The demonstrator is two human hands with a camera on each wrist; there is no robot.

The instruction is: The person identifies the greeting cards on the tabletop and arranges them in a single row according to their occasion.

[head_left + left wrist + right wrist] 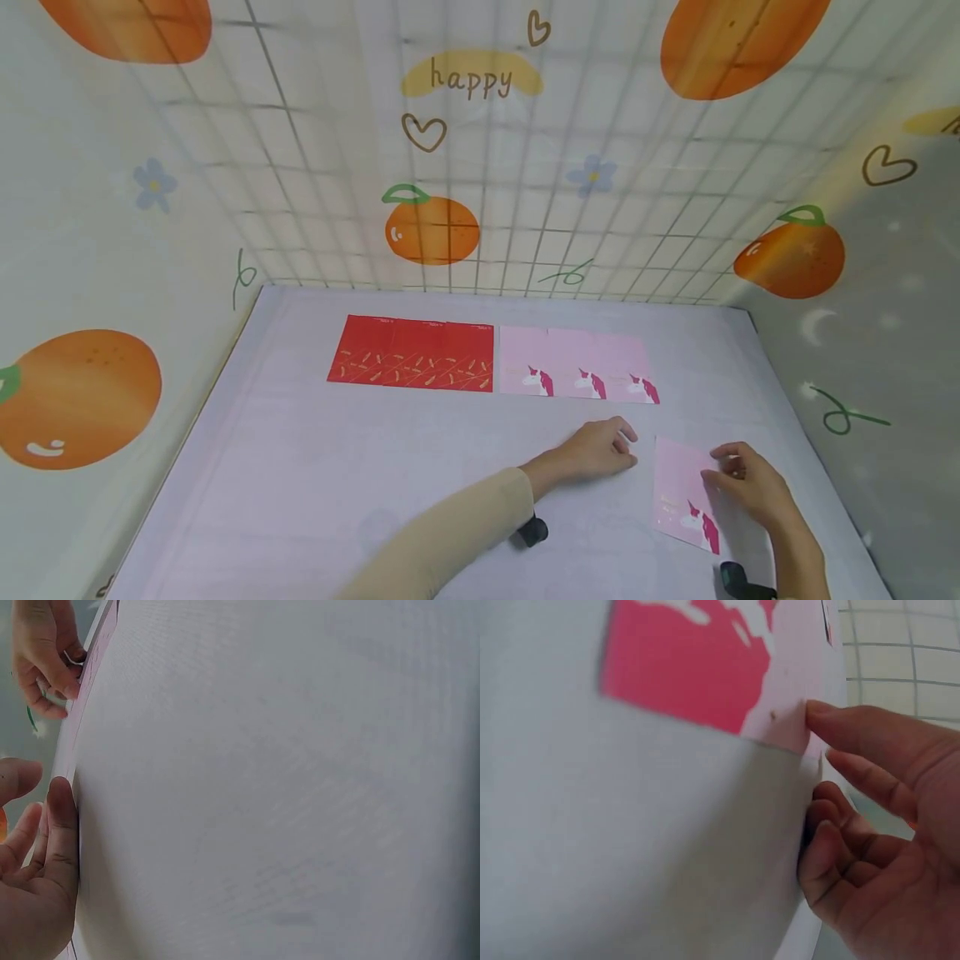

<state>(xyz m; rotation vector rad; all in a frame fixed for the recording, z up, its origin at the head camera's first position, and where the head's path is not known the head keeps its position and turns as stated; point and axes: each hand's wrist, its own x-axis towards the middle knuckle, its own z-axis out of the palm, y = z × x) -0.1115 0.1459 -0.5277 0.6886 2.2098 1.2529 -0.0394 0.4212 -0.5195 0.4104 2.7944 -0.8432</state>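
Observation:
A pink card (678, 483) printed with a white-and-magenta unicorn is at the right front of the table. My right hand (757, 487) pinches its right edge. In the right wrist view, the thumb of the right hand (900, 802) presses on the face of the pink card (791, 667), with the index finger at the edge and the other fingers curled below. My left hand (592, 450) rests on the table left of that card, holding nothing. Its fingers are loosely bent in the left wrist view, where the left hand (45, 877) appears at the left edge.
Several matching cards form a row farther back: overlapping red cards (412, 354) on the left and overlapping pink unicorn cards (573, 358) on the right. They lie on a white table (300, 492). A printed curtain (495, 167) and grid stand behind.

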